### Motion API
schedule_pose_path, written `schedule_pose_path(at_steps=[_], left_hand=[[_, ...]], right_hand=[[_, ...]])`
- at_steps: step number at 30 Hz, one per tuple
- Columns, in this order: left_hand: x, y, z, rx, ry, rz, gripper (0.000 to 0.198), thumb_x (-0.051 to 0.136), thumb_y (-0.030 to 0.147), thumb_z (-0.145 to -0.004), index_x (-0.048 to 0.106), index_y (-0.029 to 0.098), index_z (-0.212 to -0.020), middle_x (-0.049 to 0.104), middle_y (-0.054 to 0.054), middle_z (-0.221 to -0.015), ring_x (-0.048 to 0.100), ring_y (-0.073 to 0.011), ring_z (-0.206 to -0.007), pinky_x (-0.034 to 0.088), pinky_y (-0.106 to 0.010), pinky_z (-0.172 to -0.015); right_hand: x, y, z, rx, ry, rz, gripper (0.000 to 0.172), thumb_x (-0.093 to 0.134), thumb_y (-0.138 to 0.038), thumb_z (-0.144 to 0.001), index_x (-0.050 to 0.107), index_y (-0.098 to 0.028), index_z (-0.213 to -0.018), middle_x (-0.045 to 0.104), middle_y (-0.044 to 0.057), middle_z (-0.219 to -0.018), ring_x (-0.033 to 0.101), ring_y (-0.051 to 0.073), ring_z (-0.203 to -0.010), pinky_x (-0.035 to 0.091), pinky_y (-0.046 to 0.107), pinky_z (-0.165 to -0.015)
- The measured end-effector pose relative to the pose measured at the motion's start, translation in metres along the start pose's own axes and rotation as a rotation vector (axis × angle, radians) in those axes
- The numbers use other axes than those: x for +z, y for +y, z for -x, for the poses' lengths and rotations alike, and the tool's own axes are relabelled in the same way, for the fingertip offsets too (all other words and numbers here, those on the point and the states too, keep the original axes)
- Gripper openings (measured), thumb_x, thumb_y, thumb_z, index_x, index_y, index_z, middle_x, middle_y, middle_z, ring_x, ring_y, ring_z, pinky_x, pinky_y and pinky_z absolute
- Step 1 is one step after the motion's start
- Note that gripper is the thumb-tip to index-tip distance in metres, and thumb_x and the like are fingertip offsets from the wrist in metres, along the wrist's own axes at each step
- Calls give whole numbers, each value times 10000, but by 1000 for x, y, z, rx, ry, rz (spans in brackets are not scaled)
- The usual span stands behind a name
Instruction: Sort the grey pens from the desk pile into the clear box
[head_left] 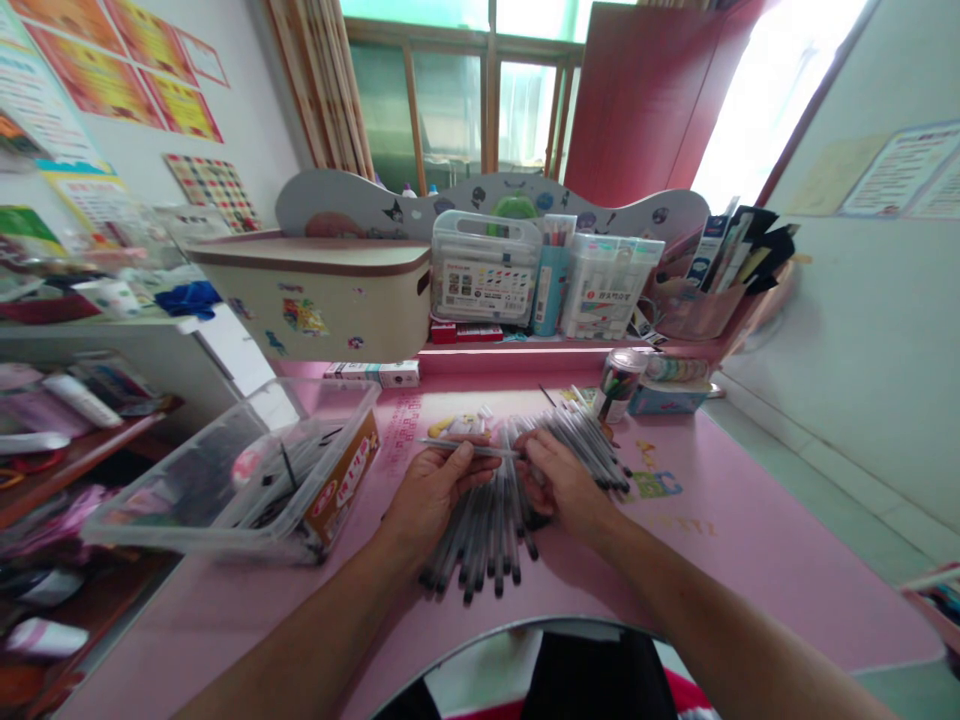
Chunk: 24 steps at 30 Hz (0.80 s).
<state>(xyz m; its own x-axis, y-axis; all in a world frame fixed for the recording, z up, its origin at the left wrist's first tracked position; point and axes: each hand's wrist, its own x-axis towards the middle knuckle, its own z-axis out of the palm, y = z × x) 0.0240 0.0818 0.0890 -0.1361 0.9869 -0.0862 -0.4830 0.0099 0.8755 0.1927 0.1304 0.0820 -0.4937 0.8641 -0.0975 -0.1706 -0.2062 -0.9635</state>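
Observation:
My left hand [442, 485] is closed round one end of a slim clear pen [480, 449], with the thumb on top. At the pen's other end, the fingers of my right hand [559, 480] are pinched together. Below both hands, a pile of clear pens with black ends [480, 550] fans out over the pink desk. A second bunch of similar pens [589, 435] lies just beyond my right hand. To the left stands a clear plastic box [262, 530], with loose black pen parts [289, 465] inside it.
A lidded cream bin [330, 310], a clear marker case [487, 270] and another marker box [611, 285] line the shelf at the back. A clear jar [621, 385] stands at the desk's back right. The pink desk [750, 540] has a curved front edge.

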Motion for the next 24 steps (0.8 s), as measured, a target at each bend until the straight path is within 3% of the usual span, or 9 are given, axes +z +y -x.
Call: schedule_pose_path(at_steps=[4, 8, 13, 16, 20, 24], left_hand=[[0, -1, 0, 9, 8, -17, 283, 790, 346, -741, 715, 118, -890, 754, -87, -824, 721, -171, -769, 576, -236, -704], [-3, -2, -3, 53, 78, -2, 262, 768, 350, -760, 699, 132, -888, 748, -70, -860, 719, -165, -765, 572, -246, -700], [-7, -2, -5, 101, 118, -22, 301, 753, 404, -769, 684, 147, -910, 742, -57, -849, 713, -168, -736, 561, -267, -684], [-5, -2, -1, 105, 98, -95, 322, 734, 446, -782, 695, 140, -876, 744, -70, -837, 706, -176, -749, 545, -263, -677], [-3, 1, 1, 119, 83, -145, 319, 716, 451, -798, 710, 137, -859, 746, -85, -882, 696, -182, -791, 536, -262, -694], [-5, 8, -5, 153, 115, 29, 209, 674, 356, -845, 691, 148, -831, 733, -66, -897, 684, -167, -819, 550, -265, -713]], right_hand=[[0, 0, -1, 23, -12, 113, 406, 594, -569, -811, 491, -189, -713, 395, -85, -521, 297, 39, -377, 183, 147, -324], [2, -1, -2, -26, 22, 8, 318, 691, -428, -732, 455, -223, -786, 391, -119, -504, 285, 43, -355, 199, 140, -303], [1, -3, 0, 88, 0, -239, 298, 628, -188, -606, 457, -232, -847, 570, -68, -596, 450, 82, -390, 272, 150, -299], [-1, -6, 2, 174, -53, -340, 304, 626, -185, -604, 508, -210, -883, 629, -19, -696, 508, 90, -450, 297, 153, -318], [-1, -8, 3, 209, -63, -238, 262, 723, -323, -704, 532, -177, -807, 543, -44, -608, 397, 43, -398, 197, 139, -314], [0, -9, 1, 234, -78, -122, 333, 765, -362, -667, 489, -186, -726, 447, -90, -507, 292, 19, -348, 113, 141, -309]])
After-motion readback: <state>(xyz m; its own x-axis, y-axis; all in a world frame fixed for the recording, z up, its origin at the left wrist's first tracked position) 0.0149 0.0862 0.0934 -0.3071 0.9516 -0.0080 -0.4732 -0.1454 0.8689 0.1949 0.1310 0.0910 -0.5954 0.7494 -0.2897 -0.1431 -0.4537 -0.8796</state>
